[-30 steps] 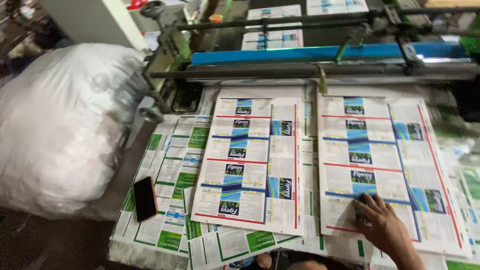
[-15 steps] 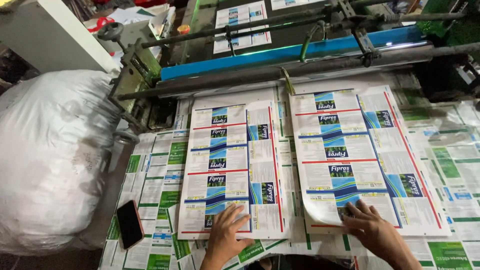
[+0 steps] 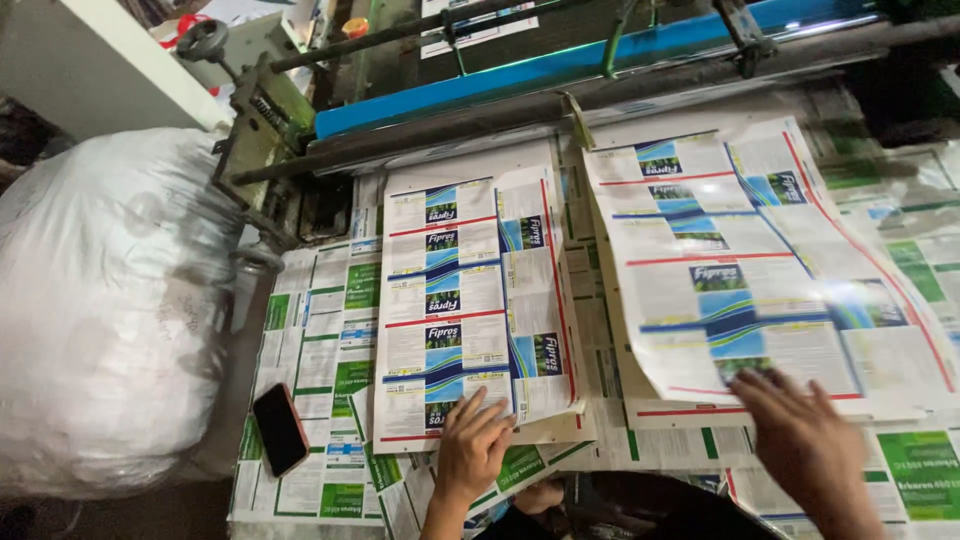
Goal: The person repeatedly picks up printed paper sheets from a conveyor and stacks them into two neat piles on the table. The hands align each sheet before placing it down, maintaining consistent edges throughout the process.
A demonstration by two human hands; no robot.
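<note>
Now both hands press printed sheets.
Left hand point(image 3: 472, 445) flat, fingers spread, on left stack point(image 3: 470, 300); right hand point(image 3: 805, 440), blurred, open at six o'clock of right stack point(image 3: 760, 270).

Two stacks of blue-and-white printed sheets: left stack point(image 3: 478, 310) flat, right stack point(image 3: 760, 270) top sheet lifted.

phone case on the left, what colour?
Black phone with a reddish-orange case edge, lying on green-and-white sheets; head view.

A print shop: printed carton sheets point(image 3: 470, 300) cover the worktop point(image 3: 320, 400), with a roller-fed machine point(image 3: 560, 70) at twelve o'clock.
</note>
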